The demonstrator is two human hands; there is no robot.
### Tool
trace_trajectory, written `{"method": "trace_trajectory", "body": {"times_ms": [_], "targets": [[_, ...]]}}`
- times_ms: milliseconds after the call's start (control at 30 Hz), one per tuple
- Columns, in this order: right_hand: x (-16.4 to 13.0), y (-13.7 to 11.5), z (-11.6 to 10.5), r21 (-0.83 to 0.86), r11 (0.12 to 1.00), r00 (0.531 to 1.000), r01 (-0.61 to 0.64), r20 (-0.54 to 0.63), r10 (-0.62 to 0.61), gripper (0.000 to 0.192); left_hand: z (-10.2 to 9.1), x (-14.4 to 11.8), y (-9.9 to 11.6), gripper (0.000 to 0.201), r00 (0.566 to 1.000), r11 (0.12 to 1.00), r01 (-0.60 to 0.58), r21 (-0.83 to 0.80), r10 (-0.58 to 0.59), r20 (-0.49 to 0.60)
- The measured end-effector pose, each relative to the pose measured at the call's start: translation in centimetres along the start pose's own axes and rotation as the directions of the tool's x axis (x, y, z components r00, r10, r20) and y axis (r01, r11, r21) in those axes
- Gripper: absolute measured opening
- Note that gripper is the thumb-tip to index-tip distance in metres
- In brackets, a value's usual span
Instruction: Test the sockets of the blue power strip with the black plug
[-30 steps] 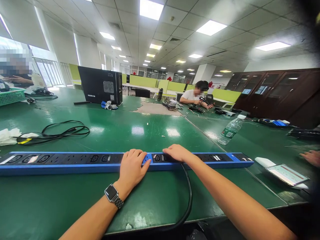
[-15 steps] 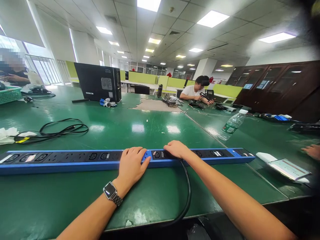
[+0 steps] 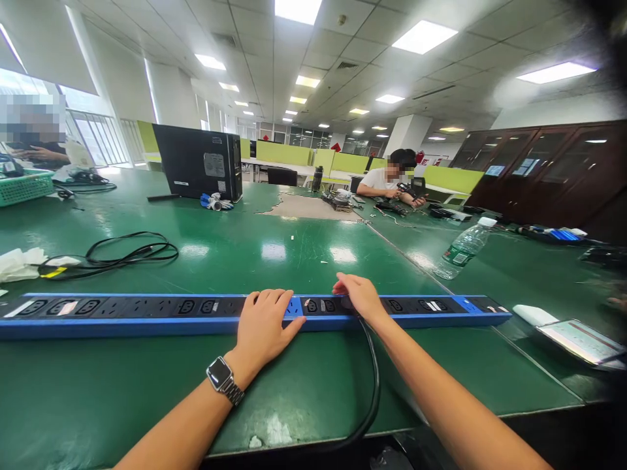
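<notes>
A long blue and black power strip [image 3: 122, 313] lies across the green table [image 3: 294, 254] in front of me. My left hand [image 3: 264, 325], with a watch on its wrist, rests flat on the strip near its middle, fingers spread. My right hand [image 3: 360, 297] lies just to the right on the strip, fingers bent over a plug whose black cable [image 3: 373, 385] runs toward me and off the table's near edge. Whether the right hand grips the plug is hidden.
A coiled black cable [image 3: 122, 254] and white tissue [image 3: 19, 264] lie at the left. A water bottle [image 3: 460, 251] lies at the right, a tablet [image 3: 580, 339] beyond it. A black computer case [image 3: 198, 163] stands at the back. A seated person [image 3: 392, 183] works far off.
My right hand has shifted a little to the right along the strip, uncovering sockets beside my left hand. The view has swayed slightly. My left hand stays put.
</notes>
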State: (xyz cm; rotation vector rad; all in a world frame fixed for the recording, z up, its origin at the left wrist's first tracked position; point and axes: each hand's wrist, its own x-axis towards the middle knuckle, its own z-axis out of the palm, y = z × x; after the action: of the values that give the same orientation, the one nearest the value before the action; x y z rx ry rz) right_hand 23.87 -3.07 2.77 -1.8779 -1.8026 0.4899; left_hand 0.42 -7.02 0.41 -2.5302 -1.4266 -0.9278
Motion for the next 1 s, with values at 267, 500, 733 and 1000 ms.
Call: {"method": "trace_trajectory", "body": {"times_ms": [267, 500, 733, 1000], "targets": [[-4.7, 4.9, -1.1, 0.210, 0.932, 0.946, 0.295, -0.200, -0.254, 0.037, 0.0, 0.0, 0.0, 0.036, 1.000, 1.000, 0.014, -0.007, -0.014, 0.013], [-4.6, 5.5, -1.1, -0.231, 0.900, 0.913, 0.368, -0.094, -0.397, 0.056, 0.1, 0.0, -0.1, 0.035, 1.000, 1.000, 0.002, -0.013, -0.002, -0.015], [-4.5, 1.7, 1.7, -0.364, 0.930, 0.931, 0.047, -0.321, -0.173, 0.042, 0.3, -0.1, -0.1, 0.034, 0.999, 1.000, -0.005, 0.016, 0.006, -0.045], [-4.8, 1.5, 2.1, -0.363, 0.932, 0.864, 0.023, -0.462, -0.201, 0.035, 0.3, 0.0, -0.1, 0.038, 0.999, 1.000, 0.006, 0.002, -0.006, -0.041]]}}
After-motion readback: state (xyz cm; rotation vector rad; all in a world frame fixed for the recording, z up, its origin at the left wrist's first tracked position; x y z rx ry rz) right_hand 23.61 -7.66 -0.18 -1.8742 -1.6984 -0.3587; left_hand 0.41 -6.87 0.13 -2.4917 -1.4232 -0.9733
